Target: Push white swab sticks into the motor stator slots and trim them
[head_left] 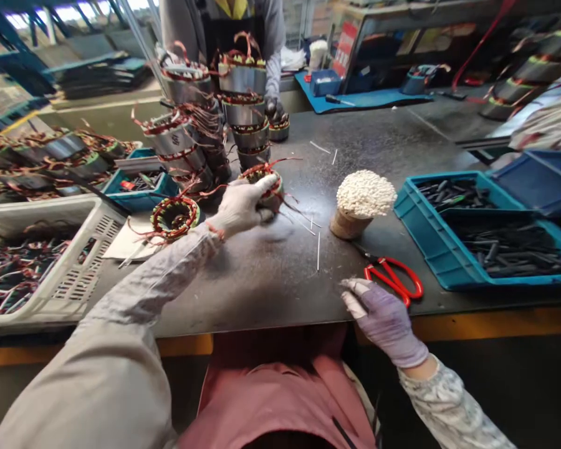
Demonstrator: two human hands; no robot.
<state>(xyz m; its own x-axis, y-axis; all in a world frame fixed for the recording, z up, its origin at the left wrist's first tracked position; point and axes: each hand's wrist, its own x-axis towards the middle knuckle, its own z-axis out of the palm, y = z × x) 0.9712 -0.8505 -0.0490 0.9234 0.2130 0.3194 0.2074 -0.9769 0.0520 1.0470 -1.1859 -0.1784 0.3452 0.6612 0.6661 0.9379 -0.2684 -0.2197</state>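
Left hand (245,206), white-gloved: is grasping a copper-wound ring (272,194) over the dark worktop (243,299), its loose wire ends sticking out on both sides.

Right hand (381,318), in a lilac glove: is hovering at the table's near edge, fingers loosely bent, just beside red-handled snips (395,280); blur is hiding the fingertips, so whether they are pinching anything small cannot be told.

Second wound ring (187,229): is lying on a pale sheet (131,242), near the left forearm.

Ring stacks (243,80): are standing beyond the left hand; behind them a co-worker's dark-gloved hand (275,109) is touching a low ring (279,130).

White sleeve bundle (365,193): is standing upright in a brown holder (350,226); several loose white pieces (318,251) are lying nearby.

Teal bin (423,240), right: is holding black tubes (514,246).

White crate (77,262), left: is holding wired parts (21,271).
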